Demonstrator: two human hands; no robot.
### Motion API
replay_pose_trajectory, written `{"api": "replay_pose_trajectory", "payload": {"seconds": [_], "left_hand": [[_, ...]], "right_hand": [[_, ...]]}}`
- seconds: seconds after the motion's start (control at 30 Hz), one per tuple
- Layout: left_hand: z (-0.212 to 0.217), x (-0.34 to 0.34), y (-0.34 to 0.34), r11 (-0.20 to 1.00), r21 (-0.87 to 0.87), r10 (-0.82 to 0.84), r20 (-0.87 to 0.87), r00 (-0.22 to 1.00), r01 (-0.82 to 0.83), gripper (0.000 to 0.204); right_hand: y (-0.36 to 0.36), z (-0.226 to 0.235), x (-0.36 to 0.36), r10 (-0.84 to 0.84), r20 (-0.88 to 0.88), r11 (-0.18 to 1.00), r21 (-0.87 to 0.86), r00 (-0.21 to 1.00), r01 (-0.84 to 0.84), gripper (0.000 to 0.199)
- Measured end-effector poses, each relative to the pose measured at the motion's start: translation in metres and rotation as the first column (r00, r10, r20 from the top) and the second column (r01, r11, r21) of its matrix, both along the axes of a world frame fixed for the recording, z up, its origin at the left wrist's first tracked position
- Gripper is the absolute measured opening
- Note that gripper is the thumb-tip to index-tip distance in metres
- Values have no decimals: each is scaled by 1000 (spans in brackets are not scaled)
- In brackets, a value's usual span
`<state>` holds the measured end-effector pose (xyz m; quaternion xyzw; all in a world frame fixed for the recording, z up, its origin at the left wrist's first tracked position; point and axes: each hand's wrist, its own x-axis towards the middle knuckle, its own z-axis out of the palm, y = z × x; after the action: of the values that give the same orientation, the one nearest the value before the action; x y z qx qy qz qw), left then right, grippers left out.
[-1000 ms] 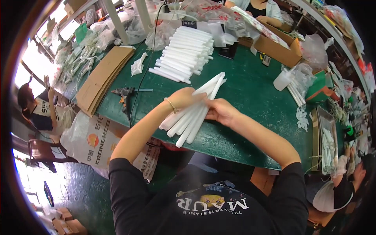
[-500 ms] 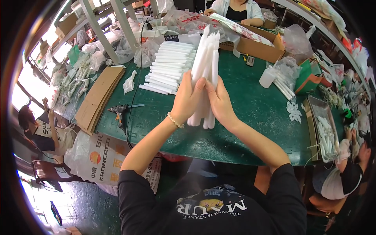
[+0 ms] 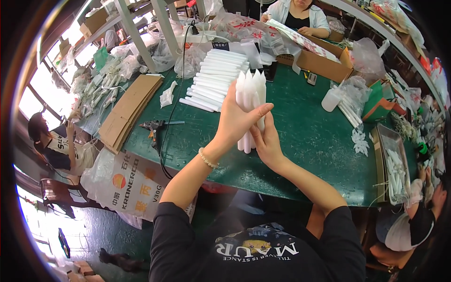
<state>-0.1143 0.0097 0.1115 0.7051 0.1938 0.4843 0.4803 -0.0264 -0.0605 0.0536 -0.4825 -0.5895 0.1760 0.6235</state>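
White flame-tipped sticks sit bundled between the partly closed fingers of the left hand and right hand, gripped (seemingly for evening-up), the next move likely calling for levelled ends under a light squeeze.

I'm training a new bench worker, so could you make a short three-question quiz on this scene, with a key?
1. What do the left hand and right hand hold together?
A) a cardboard sheet
B) a bundle of white candle-shaped sticks
C) a plastic bag
2. True or false: the glue gun lies on the table, left of the hands.
3. Fill in: the left wrist wears a ____.

Key: 1 B; 2 true; 3 beaded bracelet.
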Motion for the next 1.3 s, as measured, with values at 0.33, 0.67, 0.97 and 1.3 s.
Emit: {"api": "replay_pose_trajectory", "payload": {"seconds": [0.33, 0.67, 0.97, 1.3], "left_hand": [[8, -1, -10, 989, -130, -57, 114, 992, 72, 21], [-10, -6, 24, 935, -351, 83, 355, 931, 50, 22], [-54, -53, 55, 680, -694, 374, 606, 702, 236, 26], [-46, -73, 31, 690, -661, 413, 694, 590, 295, 28]], "right_hand": [[-1, -7, 9, -131, 319, 991, 65, 939, 116, 61], [-74, 49, 9, 43, -25, 992, 117, 999, -40, 55], [-162, 97, -20, 842, 94, 336, 680, 532, -652, 23], [-156, 86, -42, 933, 53, 251, 614, 357, -748, 19]]}}
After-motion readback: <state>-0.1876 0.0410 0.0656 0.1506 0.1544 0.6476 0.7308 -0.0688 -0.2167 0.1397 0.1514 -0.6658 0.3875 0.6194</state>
